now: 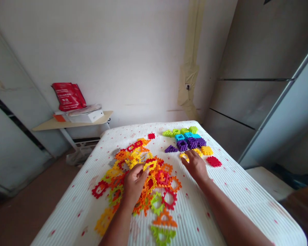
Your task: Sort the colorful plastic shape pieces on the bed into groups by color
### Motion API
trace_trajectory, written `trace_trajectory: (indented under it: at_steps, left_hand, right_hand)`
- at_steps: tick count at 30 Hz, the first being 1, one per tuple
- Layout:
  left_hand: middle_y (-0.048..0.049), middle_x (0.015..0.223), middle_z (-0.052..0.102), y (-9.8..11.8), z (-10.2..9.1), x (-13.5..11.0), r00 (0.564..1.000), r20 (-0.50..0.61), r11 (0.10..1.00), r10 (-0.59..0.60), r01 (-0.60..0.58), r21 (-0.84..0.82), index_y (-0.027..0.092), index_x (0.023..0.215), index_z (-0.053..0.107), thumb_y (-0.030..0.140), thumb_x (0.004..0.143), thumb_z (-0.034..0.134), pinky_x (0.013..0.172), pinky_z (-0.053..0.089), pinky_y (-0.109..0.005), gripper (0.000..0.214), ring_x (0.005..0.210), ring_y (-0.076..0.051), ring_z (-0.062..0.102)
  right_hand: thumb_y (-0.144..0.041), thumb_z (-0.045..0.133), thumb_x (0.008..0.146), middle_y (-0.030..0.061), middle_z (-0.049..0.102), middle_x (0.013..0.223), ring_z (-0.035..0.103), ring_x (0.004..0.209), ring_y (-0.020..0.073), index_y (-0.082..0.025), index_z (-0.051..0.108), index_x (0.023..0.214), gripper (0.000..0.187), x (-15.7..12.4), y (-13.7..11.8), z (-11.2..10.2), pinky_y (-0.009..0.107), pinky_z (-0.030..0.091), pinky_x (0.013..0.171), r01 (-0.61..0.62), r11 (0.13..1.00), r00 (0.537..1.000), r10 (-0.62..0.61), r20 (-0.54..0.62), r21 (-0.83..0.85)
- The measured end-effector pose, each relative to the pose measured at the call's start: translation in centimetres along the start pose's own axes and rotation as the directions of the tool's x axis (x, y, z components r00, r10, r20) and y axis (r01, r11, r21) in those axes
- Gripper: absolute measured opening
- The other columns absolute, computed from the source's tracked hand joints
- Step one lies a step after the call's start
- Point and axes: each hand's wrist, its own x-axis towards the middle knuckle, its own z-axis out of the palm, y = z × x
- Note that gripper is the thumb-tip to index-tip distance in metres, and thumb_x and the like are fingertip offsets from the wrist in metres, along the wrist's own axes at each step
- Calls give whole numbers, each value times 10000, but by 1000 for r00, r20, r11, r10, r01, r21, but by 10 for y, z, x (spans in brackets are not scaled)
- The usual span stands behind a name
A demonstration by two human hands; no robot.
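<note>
A loose heap of plastic interlocking pieces (143, 177) in red, orange, yellow and green lies on a white quilted mattress (220, 191). My left hand (135, 182) rests on the heap, its fingers pinched on a yellow piece (150, 166). My right hand (196, 165) lies flat with fingers stretched out, touching a yellow piece (184, 156) beside sorted rows: green pieces (179, 131), blue pieces (187, 136), purple pieces (191, 143), a yellow square (206, 150) and a red piece (214, 161).
A purple triangle (170, 149) and a lone red piece (151, 136) lie apart from the rows. Beyond the mattress stands a small side table (66, 124) with a white box and a red bag (68, 96). Grey cabinet panels (267, 102) rise on the right.
</note>
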Motion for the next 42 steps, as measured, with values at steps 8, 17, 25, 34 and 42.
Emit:
trace_trajectory:
  at_steps: [8,17,25,34,42]
  left_hand:
    - [-36,925,664,1,4,-2,918,72,862,390,-392,321,222,920,704,68,741,453,816,506,-268,345,870,-143,626]
    - [-38,944,667,5,12,-6,844,180,794,506,-537,285,231,922,708,-29,668,405,781,531,-248,474,881,-135,638]
    - [-37,904,670,3,13,-5,865,185,831,467,-500,243,227,891,718,-27,669,407,764,534,-243,459,856,-134,642]
    - [-58,1012,663,0,7,-1,913,43,856,405,-396,333,215,1057,649,100,772,472,835,518,-307,355,888,-153,632]
    - [-53,949,666,-3,-6,4,904,-84,850,420,-359,384,199,912,681,203,794,506,855,497,-325,211,906,-176,616]
  right_hand:
    - [-392,561,797,20,632,786,568,663,120,-175,616,877,239,-15,-51,-5,227,460,608,-129,655,953,-124,275,744]
    - [-351,724,625,5,593,874,509,686,100,-179,592,993,426,-17,-60,-13,219,423,618,-245,530,863,-263,432,812]
    - [-285,703,612,3,591,899,489,695,100,-179,604,981,396,-18,-63,-19,218,406,619,-170,606,855,-302,422,777]
    - [-260,636,679,37,598,961,545,804,152,-199,561,1047,380,-14,-52,-20,272,453,723,4,840,963,-149,224,542]
    - [-319,555,773,93,603,1039,535,979,226,-171,539,1111,369,-1,-1,-4,304,425,777,-206,967,975,216,51,-150]
